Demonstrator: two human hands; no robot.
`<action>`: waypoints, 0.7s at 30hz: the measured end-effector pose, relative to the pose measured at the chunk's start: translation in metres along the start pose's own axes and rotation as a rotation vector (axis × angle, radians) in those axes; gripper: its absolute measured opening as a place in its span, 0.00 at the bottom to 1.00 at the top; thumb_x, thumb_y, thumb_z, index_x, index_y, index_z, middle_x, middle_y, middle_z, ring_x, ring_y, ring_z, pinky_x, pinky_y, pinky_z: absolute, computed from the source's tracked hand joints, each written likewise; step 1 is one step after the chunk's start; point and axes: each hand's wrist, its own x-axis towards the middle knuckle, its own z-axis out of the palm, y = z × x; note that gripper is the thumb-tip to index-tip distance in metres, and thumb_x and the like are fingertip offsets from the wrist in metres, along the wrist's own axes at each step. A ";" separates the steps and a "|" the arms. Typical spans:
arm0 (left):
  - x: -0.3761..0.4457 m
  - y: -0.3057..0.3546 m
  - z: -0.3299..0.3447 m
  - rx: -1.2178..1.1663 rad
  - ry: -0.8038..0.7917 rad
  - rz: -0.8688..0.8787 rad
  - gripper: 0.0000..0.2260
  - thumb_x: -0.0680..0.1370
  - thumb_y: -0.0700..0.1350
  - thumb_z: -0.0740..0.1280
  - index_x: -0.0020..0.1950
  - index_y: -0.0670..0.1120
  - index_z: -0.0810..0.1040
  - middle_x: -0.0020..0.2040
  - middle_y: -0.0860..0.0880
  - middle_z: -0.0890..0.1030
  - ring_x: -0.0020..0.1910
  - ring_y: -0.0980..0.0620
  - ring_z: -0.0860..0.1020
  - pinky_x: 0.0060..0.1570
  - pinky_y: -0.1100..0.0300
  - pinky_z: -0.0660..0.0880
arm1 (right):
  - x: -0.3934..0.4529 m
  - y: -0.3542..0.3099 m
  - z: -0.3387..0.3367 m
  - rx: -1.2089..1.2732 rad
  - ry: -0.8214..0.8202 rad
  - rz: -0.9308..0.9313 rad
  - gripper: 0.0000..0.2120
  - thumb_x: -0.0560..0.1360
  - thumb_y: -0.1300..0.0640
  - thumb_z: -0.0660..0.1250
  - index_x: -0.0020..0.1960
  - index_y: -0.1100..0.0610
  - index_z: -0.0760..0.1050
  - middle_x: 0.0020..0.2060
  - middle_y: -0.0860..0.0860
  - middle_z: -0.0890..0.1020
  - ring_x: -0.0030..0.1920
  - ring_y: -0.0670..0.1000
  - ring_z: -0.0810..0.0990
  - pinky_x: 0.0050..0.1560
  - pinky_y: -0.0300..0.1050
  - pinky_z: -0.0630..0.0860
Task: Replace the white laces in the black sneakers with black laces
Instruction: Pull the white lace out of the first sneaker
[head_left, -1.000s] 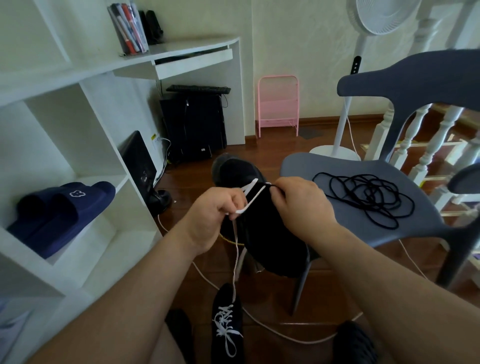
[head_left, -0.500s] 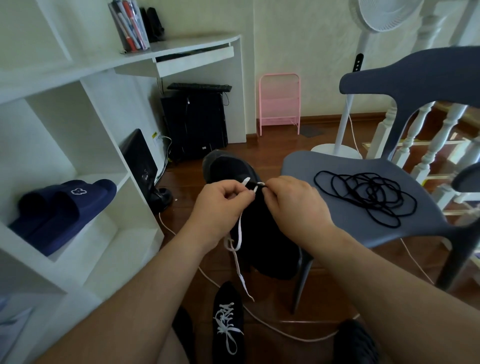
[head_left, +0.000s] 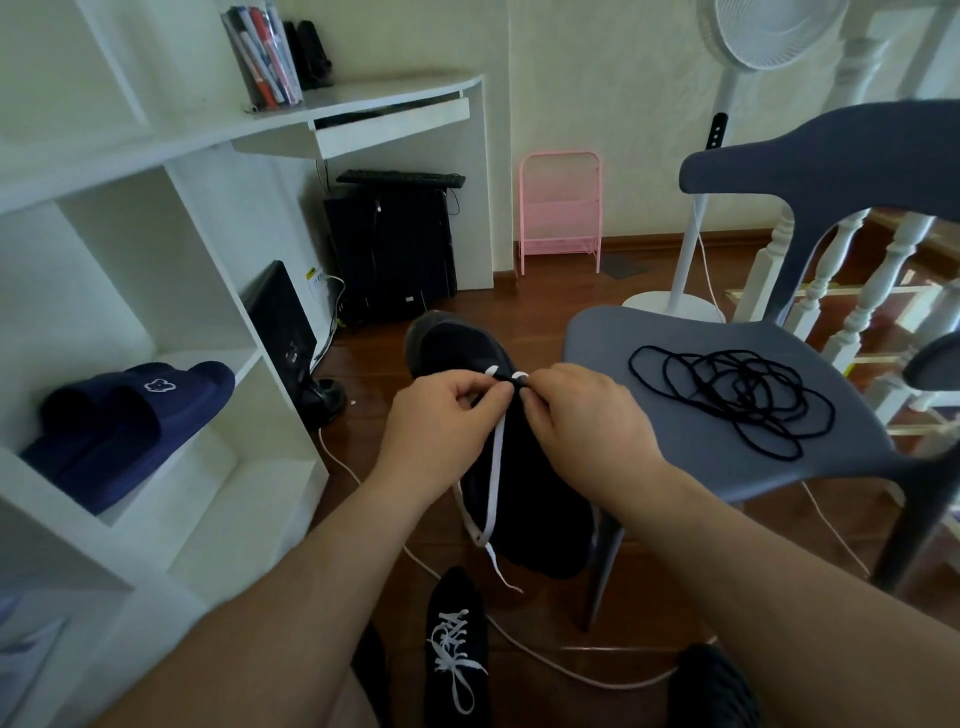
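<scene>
Step in hand: unlacing of the first black sneaker, held in the air at the centre of the view, toe pointing to 12 o'clock; the white lace is being drawn out of the eyelets nearest the toe.
Left hand: thumb and forefinger pinch the white lace where it loops out of the upper; the freed length hangs from this hand toward 6 o'clock and ends clear of the floor.
Right hand: fingertips curled at the opposite eyelet, at 3 o'clock of the left hand; they appear to pinch the second small loop of lace, though the contact itself is hidden by the fingers.
Second sneaker: on the floor at 6 o'clock, white lace fully threaded and tied; untouched.
Black laces: a loose tangle on the seat of the grey chair, at 3 o'clock of the hands, well apart from them.
Progress (judged): early; only the last crossing seems to hold the white lace, and no black lace is threaded.
Next move (judged): pull the remaining loops free of both eyelets, set the white lace aside, then separate one black lace from the tangle.
</scene>
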 end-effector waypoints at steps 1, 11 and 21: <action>0.000 -0.001 0.001 0.014 0.003 -0.003 0.08 0.80 0.61 0.68 0.43 0.65 0.84 0.29 0.58 0.79 0.29 0.58 0.77 0.33 0.55 0.75 | -0.001 -0.002 0.001 -0.003 0.005 -0.017 0.13 0.86 0.48 0.57 0.43 0.49 0.68 0.40 0.46 0.71 0.39 0.53 0.74 0.39 0.47 0.66; -0.007 0.003 -0.030 -0.533 -0.906 -0.246 0.01 0.65 0.45 0.72 0.34 0.50 0.81 0.31 0.48 0.70 0.27 0.55 0.65 0.30 0.64 0.63 | 0.005 0.030 -0.006 -0.007 0.030 0.125 0.16 0.85 0.50 0.58 0.43 0.56 0.75 0.39 0.50 0.76 0.41 0.57 0.77 0.39 0.52 0.72; -0.002 -0.003 -0.004 -0.233 -0.180 -0.162 0.09 0.80 0.60 0.69 0.54 0.61 0.88 0.45 0.55 0.88 0.48 0.57 0.86 0.50 0.52 0.82 | -0.002 -0.004 -0.004 -0.004 -0.021 0.002 0.13 0.86 0.48 0.55 0.50 0.51 0.76 0.44 0.48 0.77 0.44 0.56 0.79 0.43 0.53 0.77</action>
